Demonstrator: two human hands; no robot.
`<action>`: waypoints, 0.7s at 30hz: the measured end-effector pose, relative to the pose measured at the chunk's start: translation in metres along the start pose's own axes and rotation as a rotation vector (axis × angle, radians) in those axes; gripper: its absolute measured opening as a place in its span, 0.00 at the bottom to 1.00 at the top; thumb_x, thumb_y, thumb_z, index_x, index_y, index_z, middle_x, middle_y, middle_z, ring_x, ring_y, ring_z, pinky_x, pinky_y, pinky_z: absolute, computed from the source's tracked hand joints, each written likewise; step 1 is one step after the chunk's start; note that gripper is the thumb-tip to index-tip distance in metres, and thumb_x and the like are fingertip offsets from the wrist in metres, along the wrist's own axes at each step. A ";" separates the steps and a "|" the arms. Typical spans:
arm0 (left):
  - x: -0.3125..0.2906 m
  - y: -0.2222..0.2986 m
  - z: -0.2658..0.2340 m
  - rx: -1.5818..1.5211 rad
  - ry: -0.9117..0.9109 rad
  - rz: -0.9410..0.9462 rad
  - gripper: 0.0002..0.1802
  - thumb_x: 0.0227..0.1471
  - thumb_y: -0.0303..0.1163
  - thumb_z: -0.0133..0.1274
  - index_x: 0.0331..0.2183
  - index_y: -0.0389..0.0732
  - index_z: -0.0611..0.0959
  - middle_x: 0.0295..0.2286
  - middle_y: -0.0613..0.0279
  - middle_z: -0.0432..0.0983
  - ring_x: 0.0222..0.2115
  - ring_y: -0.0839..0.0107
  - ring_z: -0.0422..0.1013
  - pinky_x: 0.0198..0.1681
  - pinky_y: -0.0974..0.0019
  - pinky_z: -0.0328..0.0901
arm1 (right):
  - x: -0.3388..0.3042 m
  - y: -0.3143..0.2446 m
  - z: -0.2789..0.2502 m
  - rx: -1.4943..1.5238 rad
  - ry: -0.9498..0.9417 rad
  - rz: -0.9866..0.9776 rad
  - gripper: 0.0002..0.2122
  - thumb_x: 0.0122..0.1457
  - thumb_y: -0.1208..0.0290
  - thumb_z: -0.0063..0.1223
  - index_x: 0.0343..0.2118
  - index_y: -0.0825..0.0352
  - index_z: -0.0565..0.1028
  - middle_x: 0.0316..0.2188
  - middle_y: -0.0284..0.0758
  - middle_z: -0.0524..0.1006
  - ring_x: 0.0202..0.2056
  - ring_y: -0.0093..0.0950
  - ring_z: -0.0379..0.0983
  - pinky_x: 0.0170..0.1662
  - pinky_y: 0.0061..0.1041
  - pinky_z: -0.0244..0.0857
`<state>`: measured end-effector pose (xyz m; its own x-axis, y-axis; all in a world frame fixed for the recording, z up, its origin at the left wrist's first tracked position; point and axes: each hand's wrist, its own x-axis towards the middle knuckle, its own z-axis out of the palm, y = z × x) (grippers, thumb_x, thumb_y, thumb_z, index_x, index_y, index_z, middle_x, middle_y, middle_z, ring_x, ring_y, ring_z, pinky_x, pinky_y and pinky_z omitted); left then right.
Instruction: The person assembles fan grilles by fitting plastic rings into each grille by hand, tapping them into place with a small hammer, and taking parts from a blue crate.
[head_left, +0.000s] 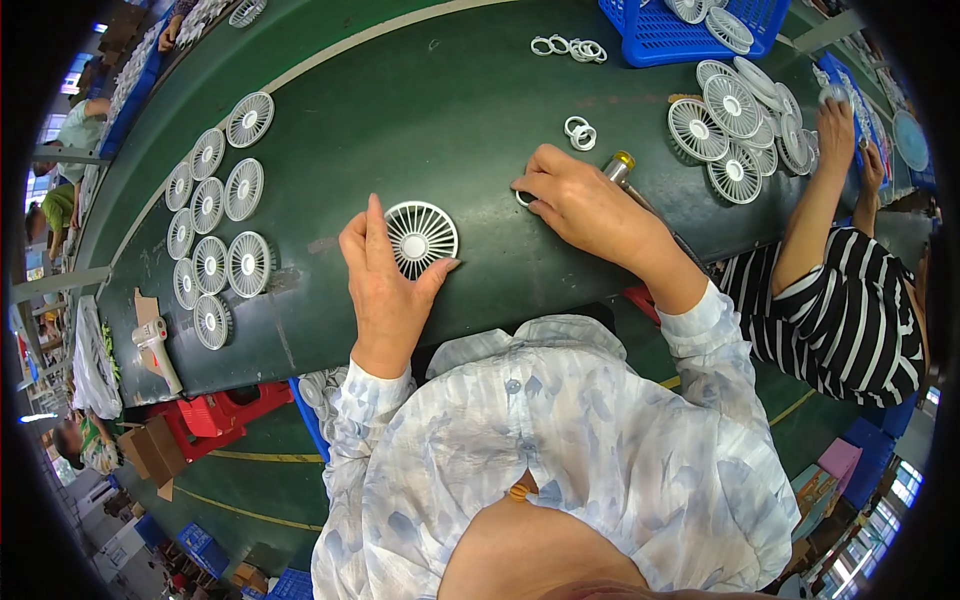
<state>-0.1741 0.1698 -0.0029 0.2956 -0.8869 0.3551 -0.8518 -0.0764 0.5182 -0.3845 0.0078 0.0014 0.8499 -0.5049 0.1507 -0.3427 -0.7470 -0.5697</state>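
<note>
A round white fan grille (408, 222) lies on the green work table. My left hand (383, 285) grips it by the rim, its thumb at the near right edge and its fingers along the left edge. To the right of the grille, my right hand (590, 205) is closed in a pinch just above the table. Between its fingertips is a small white ring (524, 198), mostly hidden by them. Beyond the knuckles lies a metal cylindrical tool (619, 167) with a yellowish end and a dark cable. Two or more loose white rings (583, 137) lie farther away.
Several fan grilles (208, 208) lie in rows at left, near a tape dispenser (153, 345). More rings (572, 48) lie at the far side. A grille pile (735, 110) and a blue basket (655, 40) stand at right, where a co-worker's hand (836, 120) works.
</note>
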 end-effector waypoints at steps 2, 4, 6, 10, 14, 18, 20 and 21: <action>-0.003 -0.007 -0.002 -0.134 0.009 -0.026 0.49 0.36 0.25 0.70 0.59 0.31 0.64 0.48 0.47 0.63 0.43 0.55 0.69 0.45 0.60 0.68 | 0.003 0.000 -0.001 0.020 -0.005 -0.008 0.13 0.51 0.81 0.58 0.41 0.73 0.76 0.37 0.42 0.72 0.37 0.41 0.73 0.42 0.35 0.68; -0.005 -0.008 -0.008 -0.252 -0.030 -0.139 0.46 0.37 0.21 0.67 0.59 0.32 0.66 0.45 0.49 0.65 0.40 0.61 0.71 0.45 0.64 0.68 | 0.004 -0.003 -0.004 0.027 -0.001 0.004 0.12 0.51 0.82 0.58 0.40 0.74 0.76 0.37 0.42 0.72 0.38 0.42 0.73 0.43 0.35 0.67; -0.007 -0.020 -0.007 -0.461 -0.079 -0.247 0.40 0.42 0.18 0.64 0.57 0.30 0.67 0.44 0.53 0.67 0.40 0.66 0.72 0.46 0.68 0.68 | -0.001 -0.001 0.001 -0.003 0.064 -0.027 0.12 0.51 0.83 0.57 0.40 0.74 0.76 0.37 0.42 0.72 0.36 0.41 0.73 0.40 0.33 0.68; -0.009 -0.013 -0.012 -1.128 -0.047 -0.616 0.23 0.52 0.17 0.57 0.50 0.27 0.72 0.42 0.54 0.76 0.40 0.72 0.74 0.46 0.69 0.70 | -0.004 -0.019 0.008 0.166 0.214 0.015 0.12 0.50 0.84 0.58 0.40 0.73 0.76 0.35 0.39 0.72 0.29 0.29 0.74 0.31 0.25 0.67; -0.013 -0.012 -0.004 -1.542 0.032 -0.756 0.13 0.55 0.19 0.56 0.42 0.33 0.73 0.40 0.54 0.77 0.39 0.68 0.76 0.45 0.65 0.72 | -0.002 -0.068 0.024 0.443 0.316 -0.084 0.14 0.48 0.84 0.61 0.40 0.70 0.76 0.36 0.36 0.73 0.28 0.21 0.71 0.27 0.20 0.65; -0.008 0.008 -0.008 -1.661 -0.063 -0.779 0.15 0.60 0.30 0.52 0.46 0.36 0.68 0.45 0.50 0.73 0.44 0.62 0.75 0.50 0.55 0.72 | 0.006 -0.079 0.039 0.495 0.340 -0.116 0.15 0.48 0.85 0.61 0.41 0.71 0.76 0.36 0.38 0.73 0.29 0.25 0.73 0.29 0.23 0.67; -0.007 0.014 -0.011 -1.684 -0.097 -0.768 0.17 0.61 0.31 0.50 0.48 0.35 0.68 0.46 0.51 0.73 0.45 0.62 0.74 0.50 0.53 0.71 | 0.009 -0.081 0.041 0.500 0.328 -0.108 0.15 0.48 0.85 0.60 0.40 0.72 0.75 0.36 0.39 0.72 0.30 0.30 0.74 0.32 0.27 0.70; -0.008 0.016 -0.011 -1.705 -0.136 -0.759 0.18 0.62 0.31 0.48 0.51 0.35 0.67 0.47 0.52 0.72 0.47 0.61 0.73 0.50 0.50 0.71 | 0.010 -0.081 0.043 0.469 0.351 -0.095 0.14 0.48 0.84 0.61 0.40 0.72 0.75 0.35 0.40 0.72 0.30 0.31 0.75 0.32 0.28 0.70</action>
<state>-0.1853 0.1806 0.0110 0.2502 -0.9186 -0.3059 0.7461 -0.0185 0.6656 -0.3311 0.0823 0.0139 0.6575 -0.6175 0.4317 0.0099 -0.5659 -0.8244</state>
